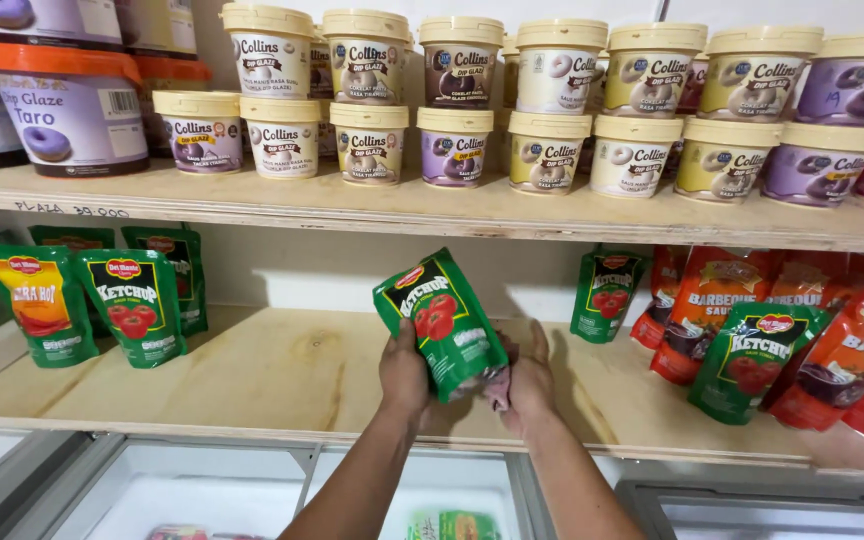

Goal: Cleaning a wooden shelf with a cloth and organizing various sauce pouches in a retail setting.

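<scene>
Green sauce pouch (441,322): tilted, long axis leaning upper-left, above lower shelf (282,375); left hand (404,372) clasps bottom-left corner, right hand (526,375) cups bottom-right; both grips closed on it

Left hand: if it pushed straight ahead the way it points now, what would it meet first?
The left hand holds the green pouch and points into the lower shelf. The board ahead looks bare, so probably the pale back wall first, though depth is unclear.
</scene>
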